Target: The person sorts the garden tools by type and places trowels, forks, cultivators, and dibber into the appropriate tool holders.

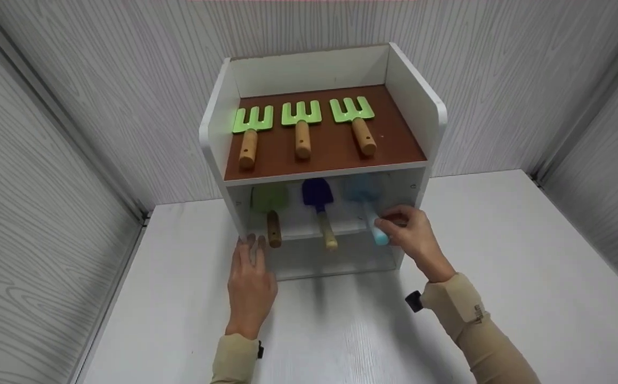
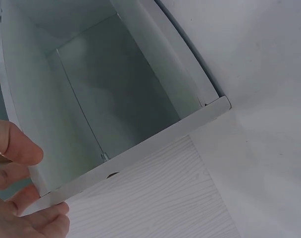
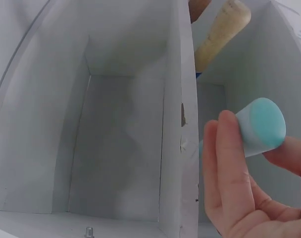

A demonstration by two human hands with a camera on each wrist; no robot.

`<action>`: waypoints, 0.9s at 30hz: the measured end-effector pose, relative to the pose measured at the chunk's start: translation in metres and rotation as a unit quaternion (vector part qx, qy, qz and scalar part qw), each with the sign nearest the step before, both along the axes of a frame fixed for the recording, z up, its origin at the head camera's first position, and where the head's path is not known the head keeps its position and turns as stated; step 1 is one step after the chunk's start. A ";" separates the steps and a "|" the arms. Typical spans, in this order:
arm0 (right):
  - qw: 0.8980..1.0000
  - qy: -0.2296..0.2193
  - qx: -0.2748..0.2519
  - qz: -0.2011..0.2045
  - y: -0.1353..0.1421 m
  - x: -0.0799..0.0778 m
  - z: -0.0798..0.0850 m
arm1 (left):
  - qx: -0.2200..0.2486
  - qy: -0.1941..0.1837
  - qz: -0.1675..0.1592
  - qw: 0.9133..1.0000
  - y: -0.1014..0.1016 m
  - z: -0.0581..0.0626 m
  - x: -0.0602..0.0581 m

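Observation:
My right hand (image 1: 414, 238) pinches the handle end of a light blue toy shovel (image 1: 375, 226). That shovel's blade lies in the middle compartment of a white shelf unit (image 1: 325, 172), at its right side. The rounded turquoise handle tip (image 3: 268, 124) shows between thumb and fingers in the right wrist view. At the left front edge, my left hand (image 1: 252, 288) touches the unit with its fingertips, which straddle the side panel in the left wrist view. Left of the light blue shovel lie a dark blue shovel (image 1: 317, 193) and a green shovel (image 1: 270, 198), handles jutting forward.
On the brown top board (image 1: 330, 141) lie three green hand forks (image 1: 253, 120) with wooden handles, side by side. Raised panels border the top at back and sides. Beneath the shovels is a lower compartment (image 1: 335, 256). The unit stands on a white table (image 1: 501, 240) against grained walls.

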State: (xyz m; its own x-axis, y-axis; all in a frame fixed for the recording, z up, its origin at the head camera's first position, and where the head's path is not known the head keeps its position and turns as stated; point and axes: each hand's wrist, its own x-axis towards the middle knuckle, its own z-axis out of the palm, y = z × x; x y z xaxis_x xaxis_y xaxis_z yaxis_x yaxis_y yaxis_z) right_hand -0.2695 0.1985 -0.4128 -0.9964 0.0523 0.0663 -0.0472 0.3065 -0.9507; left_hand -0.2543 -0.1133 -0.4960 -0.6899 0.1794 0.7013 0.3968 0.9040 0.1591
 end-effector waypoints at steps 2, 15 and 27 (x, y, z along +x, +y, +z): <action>1.000 0.007 0.008 -0.010 -0.003 -0.002 -0.001 | -0.002 -0.002 0.004 1.000 0.000 -0.001 0.000; 0.997 0.066 -0.018 -0.031 0.003 0.008 -0.015 | -0.005 -0.019 0.010 1.000 0.002 -0.001 0.003; 0.967 0.186 0.162 -0.060 0.077 0.031 -0.056 | 0.023 -0.039 -0.074 0.996 -0.026 0.018 0.022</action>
